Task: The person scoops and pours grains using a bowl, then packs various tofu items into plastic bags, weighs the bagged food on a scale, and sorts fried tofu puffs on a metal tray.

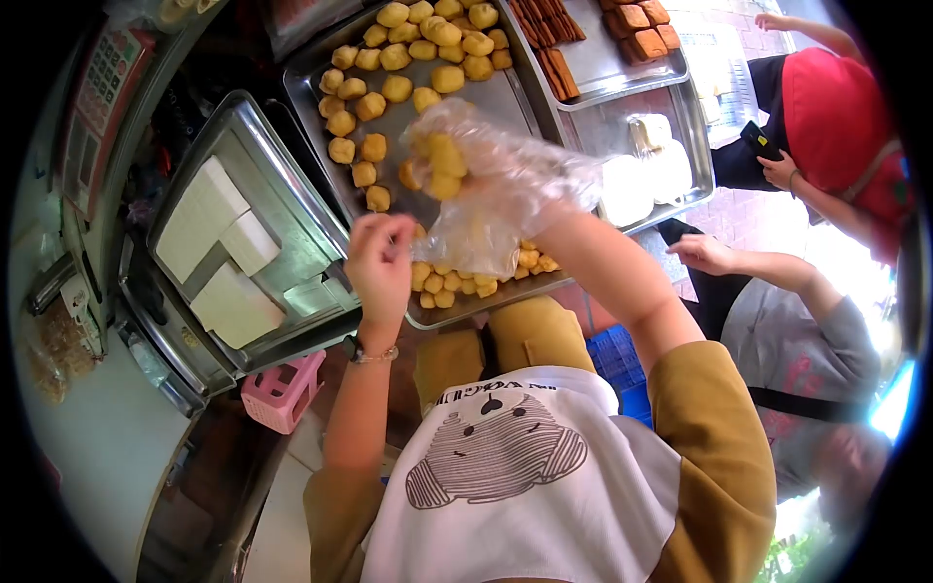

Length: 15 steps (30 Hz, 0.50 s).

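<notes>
My right hand (486, 189) is inside a clear plastic bag (559, 175) and closes through it around several round golden-yellow fried pieces (444, 160). It hangs over a metal tray (413, 209) that holds many more such pieces (442, 37) at the far end and along its left side. Smaller golden pieces (447, 287) lie at the tray's near edge. My left hand (382, 257) is raised over the tray's left edge, its fingers curled together and slightly blurred. Whether anything is between them I cannot make out.
Left stands a metal tray (292, 243) with white slabs (209, 219). Brown blocks (637, 34) and strips (544, 24) fill a tray at the back; white blocks (646, 175) sit right. A pink basket (282, 391) is below. Two people (841, 136) stand on the right, one holding a phone (760, 141).
</notes>
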Motion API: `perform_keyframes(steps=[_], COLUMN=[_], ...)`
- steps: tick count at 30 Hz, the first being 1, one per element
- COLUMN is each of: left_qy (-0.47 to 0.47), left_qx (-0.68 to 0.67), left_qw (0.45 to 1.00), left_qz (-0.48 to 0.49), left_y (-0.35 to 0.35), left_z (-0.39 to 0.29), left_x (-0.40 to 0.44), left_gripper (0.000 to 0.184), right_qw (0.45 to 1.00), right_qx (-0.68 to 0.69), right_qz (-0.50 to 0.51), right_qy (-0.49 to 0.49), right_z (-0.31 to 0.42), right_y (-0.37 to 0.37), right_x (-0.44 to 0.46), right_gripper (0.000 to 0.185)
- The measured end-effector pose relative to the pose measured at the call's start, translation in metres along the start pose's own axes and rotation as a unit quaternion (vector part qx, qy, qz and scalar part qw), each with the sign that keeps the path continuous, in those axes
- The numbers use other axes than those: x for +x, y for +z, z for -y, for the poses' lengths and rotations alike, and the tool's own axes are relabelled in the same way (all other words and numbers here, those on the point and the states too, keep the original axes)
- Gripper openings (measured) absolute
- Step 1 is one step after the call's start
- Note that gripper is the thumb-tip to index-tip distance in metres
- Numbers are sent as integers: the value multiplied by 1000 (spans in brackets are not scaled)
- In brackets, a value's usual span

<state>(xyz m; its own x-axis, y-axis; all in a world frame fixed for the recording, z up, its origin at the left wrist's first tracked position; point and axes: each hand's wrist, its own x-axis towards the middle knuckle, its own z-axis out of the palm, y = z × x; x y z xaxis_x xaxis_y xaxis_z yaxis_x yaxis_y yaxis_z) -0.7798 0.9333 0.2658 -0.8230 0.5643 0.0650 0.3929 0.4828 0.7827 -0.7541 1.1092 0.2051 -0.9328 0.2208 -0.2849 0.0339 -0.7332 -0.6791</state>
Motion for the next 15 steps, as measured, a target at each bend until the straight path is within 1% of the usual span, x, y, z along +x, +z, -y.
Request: perform_keyframes(steps=[1, 2, 3, 4, 5, 6, 7, 8, 9, 10, 12, 13, 15], left_qy=[-127, -218, -306, -388, -410, -400, -390, -381, -359, -287, -133, -103, -18], left_qx=[-37, -122, -206, -286, -357, -384, -411, -437, -415, -366, -258, -183, -32], left_qw=[991, 968, 929, 874, 835, 826, 815, 804, 827, 881, 956, 978, 996], left_qz=[-7, -25, -42, -59, -88, -104, -119, -132, -117, -89, -30, 20, 80], left_y=[-6, -10, -13, -16, -17, -16, -14, -13, -14, -12, -9, -13, -21], left_z=[-1, -3, -4, -4, -6, -4, 2, 8, 10, 13, 17, 13, -3], left_x=[1, 4, 6, 8, 7, 3, -2, -8, -13, -15, -16, -15, -5], left_gripper=[14, 14, 15, 15, 15, 16, 16, 17, 17, 18, 23, 33, 41], right_qw=[996, 982, 954, 914, 886, 853, 844, 843, 841, 847, 813, 769, 707], right_qx=[-91, -182, -292, -397, -458, -516, -534, -537, -539, -527, -564, -609, -652], right_qz=[7, 10, 0, -10, -13, -16, -12, -18, -24, -38, -54, -55, -58], right_qy=[-23, -47, -65, -82, -76, -69, -40, -38, -36, -62, -136, -184, -268], right_z=[-1, -2, 13, 31, 40, 49, 54, 54, 54, 50, 43, 41, 34], right_y=[7, 15, 32, 50, 57, 65, 69, 69, 69, 66, 50, 36, 27], right_x=[-6, -12, -29, -44, -48, -52, -52, -53, -55, -57, -61, -61, -65], right_gripper=[24, 25, 25, 25, 25, 26, 27, 26, 26, 24, 26, 29, 39])
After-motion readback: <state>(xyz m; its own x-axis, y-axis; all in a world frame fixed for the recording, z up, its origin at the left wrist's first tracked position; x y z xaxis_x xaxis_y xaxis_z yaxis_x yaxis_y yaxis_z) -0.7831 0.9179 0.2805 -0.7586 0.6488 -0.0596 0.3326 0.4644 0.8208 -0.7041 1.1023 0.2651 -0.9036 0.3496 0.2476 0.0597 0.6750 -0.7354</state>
